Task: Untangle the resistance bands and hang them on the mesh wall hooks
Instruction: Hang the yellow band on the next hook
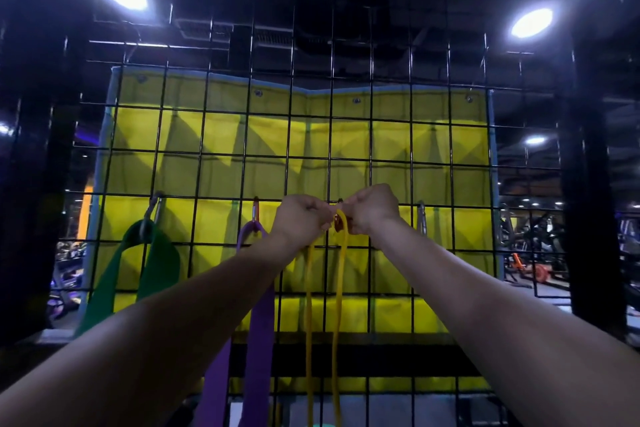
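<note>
1. While both arms reach up to the mesh wall (391,135), the left hand (302,218) is curled tight with its fingertips pinching at the top of the yellow band (341,274), just beside the orange hook (337,222).
2. Close against it, the right hand (372,210) is curled too and pinches at the same spot from the other side; whether it grips the band, the hook's gate, or both is hidden by the knuckles.
3. Between the two hands the yellow band's loop sits over the orange hook, and its two thin strands drop straight and side by side down the mesh, with no crossing visible in them.
4. To the left, the purple band (258,322) hangs from its own clip (255,210), partly behind the left forearm, and further left the green band (152,253) hangs from a silver clip (154,208).
5. To the right of the hands, one silver clip (420,217) carries nothing.
6. Judging from this, the step in hand is seating the yellow band on its hook, third of the bands to go up.
7. The next move likely calls for checking that the loop lies fully inside the hook and the gate has closed, then letting go with both hands so the band hangs free.
8. Any band still to be hung is out of view; the bare clip suggests one may remain.
</note>
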{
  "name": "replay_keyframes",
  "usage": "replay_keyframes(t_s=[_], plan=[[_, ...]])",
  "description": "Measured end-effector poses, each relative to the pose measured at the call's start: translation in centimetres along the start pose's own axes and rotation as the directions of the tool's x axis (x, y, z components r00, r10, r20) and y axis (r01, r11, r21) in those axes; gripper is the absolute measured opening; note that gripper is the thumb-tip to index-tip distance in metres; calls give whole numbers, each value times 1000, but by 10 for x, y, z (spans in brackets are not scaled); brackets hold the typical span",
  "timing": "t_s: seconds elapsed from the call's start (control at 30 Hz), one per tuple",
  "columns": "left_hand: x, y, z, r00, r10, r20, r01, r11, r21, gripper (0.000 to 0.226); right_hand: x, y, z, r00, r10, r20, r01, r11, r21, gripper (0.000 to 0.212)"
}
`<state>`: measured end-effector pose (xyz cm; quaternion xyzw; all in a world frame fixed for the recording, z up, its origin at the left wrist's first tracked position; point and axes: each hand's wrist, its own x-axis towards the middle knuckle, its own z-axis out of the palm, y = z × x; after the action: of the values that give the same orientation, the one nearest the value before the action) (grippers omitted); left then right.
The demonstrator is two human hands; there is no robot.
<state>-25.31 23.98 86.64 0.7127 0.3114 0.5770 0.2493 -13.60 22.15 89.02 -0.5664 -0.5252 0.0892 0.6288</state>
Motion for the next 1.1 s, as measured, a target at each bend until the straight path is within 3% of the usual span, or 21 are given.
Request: replay_keyframes(t_s=[0.17,0.27,0.33,0.43,0.7,0.97,1.1], plan=[[6,14,-2,988,-113,103,112,994,16,18,3,4,-9,998,-4,61,0,998,60,22],[10,20,-3,958,-238,158,218,967,132,11,3,4,-13,995,5,97,-12,997,71,7],[9,19,3,967,-191,170,158,969,189,12,3,2,-15,994,14,108,-20,998,52,9],[6,12,11,985,-79,156,58,989,135,9,3,2,-21,995,9,101,-12,1000,25,10],[-12,-1,26,996,65,63,-72,991,109,13,-4,27,-17,996,-83,39,77,987,139,10],[-15,-7,23,999,37,5,-38,994,104,9,-10,26,-11,996,-84,31,79,987,141,1],[-20,-10,24,1000,-4,-27,6,996,86,15,-11,30,-8,998,-62,22,58,987,148,13]])
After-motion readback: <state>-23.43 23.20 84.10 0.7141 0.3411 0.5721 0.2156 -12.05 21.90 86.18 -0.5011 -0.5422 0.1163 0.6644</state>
